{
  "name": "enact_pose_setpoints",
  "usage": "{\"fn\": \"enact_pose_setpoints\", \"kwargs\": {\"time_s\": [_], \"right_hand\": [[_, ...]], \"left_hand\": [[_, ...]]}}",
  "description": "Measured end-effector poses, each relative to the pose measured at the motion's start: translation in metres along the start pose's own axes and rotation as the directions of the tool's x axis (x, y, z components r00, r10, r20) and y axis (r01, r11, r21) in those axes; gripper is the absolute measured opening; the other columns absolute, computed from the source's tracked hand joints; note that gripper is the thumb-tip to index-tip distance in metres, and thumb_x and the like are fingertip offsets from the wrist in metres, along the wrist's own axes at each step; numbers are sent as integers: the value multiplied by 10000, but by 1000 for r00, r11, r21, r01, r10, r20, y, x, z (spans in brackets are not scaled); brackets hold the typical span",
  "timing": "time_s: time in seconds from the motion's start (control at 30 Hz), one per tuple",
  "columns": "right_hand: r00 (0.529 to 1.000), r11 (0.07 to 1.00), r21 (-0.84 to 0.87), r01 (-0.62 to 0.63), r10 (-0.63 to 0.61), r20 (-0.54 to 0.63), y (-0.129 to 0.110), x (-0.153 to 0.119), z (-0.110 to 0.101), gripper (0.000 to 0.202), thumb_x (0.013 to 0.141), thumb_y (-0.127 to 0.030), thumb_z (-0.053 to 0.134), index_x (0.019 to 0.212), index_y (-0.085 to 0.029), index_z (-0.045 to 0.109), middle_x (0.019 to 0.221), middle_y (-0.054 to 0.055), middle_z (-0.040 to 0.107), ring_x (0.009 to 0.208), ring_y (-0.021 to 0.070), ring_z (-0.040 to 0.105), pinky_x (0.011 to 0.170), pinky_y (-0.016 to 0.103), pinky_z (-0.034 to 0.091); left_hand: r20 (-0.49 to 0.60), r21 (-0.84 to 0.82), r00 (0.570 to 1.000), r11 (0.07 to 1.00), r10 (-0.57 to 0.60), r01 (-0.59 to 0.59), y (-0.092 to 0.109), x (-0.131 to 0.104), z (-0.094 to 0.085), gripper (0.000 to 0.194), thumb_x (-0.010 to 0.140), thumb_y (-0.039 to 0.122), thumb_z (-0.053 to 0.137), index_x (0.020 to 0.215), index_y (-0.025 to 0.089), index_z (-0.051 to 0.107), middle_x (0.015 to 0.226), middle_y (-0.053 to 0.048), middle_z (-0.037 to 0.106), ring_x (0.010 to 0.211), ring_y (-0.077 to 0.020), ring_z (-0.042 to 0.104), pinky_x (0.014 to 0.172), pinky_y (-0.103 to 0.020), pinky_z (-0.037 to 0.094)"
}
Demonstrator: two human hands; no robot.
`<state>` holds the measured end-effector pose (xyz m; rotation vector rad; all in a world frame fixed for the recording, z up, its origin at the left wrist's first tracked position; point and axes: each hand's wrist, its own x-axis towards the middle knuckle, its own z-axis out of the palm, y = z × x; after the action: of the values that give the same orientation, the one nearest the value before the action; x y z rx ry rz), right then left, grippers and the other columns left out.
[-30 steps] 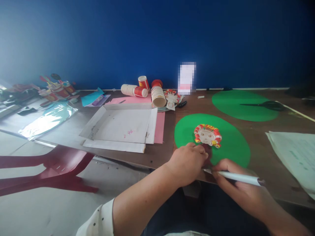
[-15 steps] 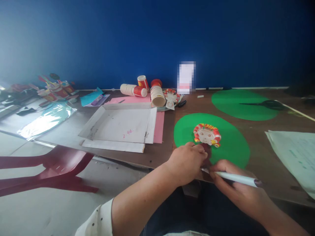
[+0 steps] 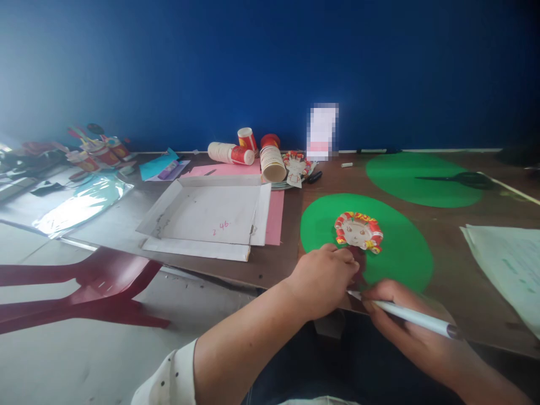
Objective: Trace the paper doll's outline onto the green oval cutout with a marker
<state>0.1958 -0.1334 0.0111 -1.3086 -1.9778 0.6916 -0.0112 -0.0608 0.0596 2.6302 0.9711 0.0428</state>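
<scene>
My right hand (image 3: 400,318) grips a white marker (image 3: 417,318) with a dark end, its tip pointing left toward my other hand. Fingers curled, my left hand (image 3: 327,278) presses on the dark red part below a paper face (image 3: 358,232) with a red, white and yellow curled rim. That face lies on a green paper oval (image 3: 400,253) at the table's front edge. A small white piece (image 3: 353,293) shows between the two hands; whether it is paper or the pen's tip is unclear.
A white box lid (image 3: 211,211) lies on pink paper (image 3: 276,216). Behind are stacked paper cups (image 3: 272,164) and another paper face (image 3: 296,167). Scissors (image 3: 468,179) rest on a second green oval (image 3: 396,180). Papers (image 3: 506,264) lie right; a red chair (image 3: 105,275) stands left.
The whole view has shifted slightly, moving the table things a little to the right. Both hands keep nearly the same pose, with the marker still in my right hand.
</scene>
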Motion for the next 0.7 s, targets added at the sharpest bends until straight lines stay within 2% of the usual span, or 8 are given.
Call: {"fn": "enact_pose_setpoints", "kwargs": {"time_s": [0.2,0.57,0.7], "right_hand": [[999,999,-4,-46,46,8,3,0,4,310,1025,-534,577,922,-272,706,763,12,714,663,179,684,606,275,556],[999,1000,6,26,-26,-29,0,4,7,197,1023,-447,616,963,-284,711,776,-10,730,658,168,697,590,257,536],[998,998,4,59,-59,-39,-3,7,10,159,1026,-402,621,942,-290,695,761,-28,716,644,151,689,590,246,521]], "left_hand": [[11,-3,1000,1000,1,-1,1,0,-5,205,1078,199,552,1205,163,710,1272,-74,721,1180,-261,627,950,-367,572],[0,16,1000,1000,12,-12,0,-1,-3,208,1082,212,549,1194,165,718,1245,-70,725,1156,-268,633,924,-353,557],[0,16,1000,1000,12,-12,0,-1,-5,156,1065,211,582,1132,179,720,1221,-56,733,1135,-263,640,904,-336,556]]}}
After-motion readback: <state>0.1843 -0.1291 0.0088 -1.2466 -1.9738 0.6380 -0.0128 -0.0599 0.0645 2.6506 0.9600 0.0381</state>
